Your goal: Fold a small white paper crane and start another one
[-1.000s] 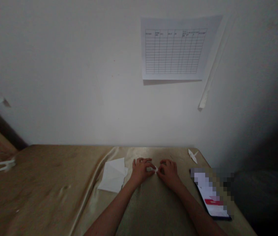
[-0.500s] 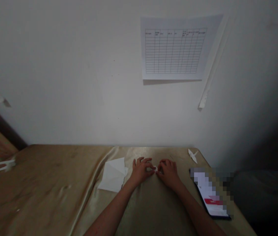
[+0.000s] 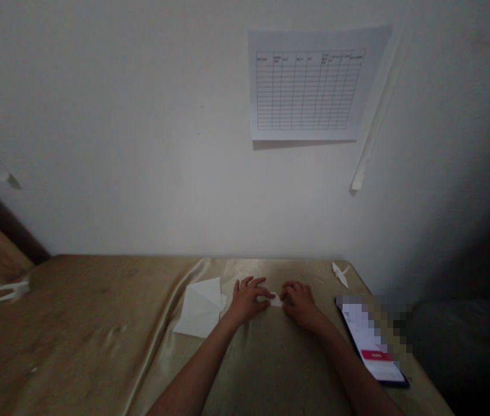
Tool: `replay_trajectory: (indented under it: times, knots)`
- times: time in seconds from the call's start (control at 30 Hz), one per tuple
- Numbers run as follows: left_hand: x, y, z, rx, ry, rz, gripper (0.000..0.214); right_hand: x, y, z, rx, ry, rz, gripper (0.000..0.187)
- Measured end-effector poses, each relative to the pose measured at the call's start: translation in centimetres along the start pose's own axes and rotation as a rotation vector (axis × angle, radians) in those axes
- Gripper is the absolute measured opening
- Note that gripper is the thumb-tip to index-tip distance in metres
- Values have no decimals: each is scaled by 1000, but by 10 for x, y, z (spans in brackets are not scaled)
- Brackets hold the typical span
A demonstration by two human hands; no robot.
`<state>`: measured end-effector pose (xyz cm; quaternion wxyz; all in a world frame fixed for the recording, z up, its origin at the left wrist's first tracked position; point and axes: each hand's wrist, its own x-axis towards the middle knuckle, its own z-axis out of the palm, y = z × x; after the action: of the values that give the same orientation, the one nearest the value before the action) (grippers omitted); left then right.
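My left hand (image 3: 248, 300) and my right hand (image 3: 300, 303) rest side by side on a table covered with a shiny tan cloth (image 3: 97, 323). Between their curled fingertips lies a small folded piece of white paper (image 3: 275, 300), pinched and pressed flat from both sides. Most of that piece is hidden under my fingers. Just left of my left hand lies a creased white paper sheet (image 3: 200, 307).
A phone (image 3: 375, 346) with a lit screen lies near the table's right edge. A white paper crane (image 3: 340, 273) sits at the far right corner. Other paper cranes (image 3: 8, 290) lie at the far left. A printed grid sheet (image 3: 310, 86) hangs on the white wall.
My hands have drawn slightly apart, so a little more of the small folded paper shows between them. Nothing else has moved.
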<state>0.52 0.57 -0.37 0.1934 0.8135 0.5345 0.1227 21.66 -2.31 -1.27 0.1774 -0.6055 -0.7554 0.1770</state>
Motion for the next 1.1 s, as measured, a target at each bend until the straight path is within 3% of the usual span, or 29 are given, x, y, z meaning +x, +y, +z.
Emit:
replay_trajectory:
  times: [0.53,0.77,1.1]
  knots:
    - [-3,2,0,15,10,3,33,-1,17,-3,19,-56,-90,34]
    - [-5,7,4,-6,79,-12,23,-2,8,0,14,37,-75,20]
    - [-3,15,9,13,133,-28,23,-3,-5,11,-100,146,-19,19]
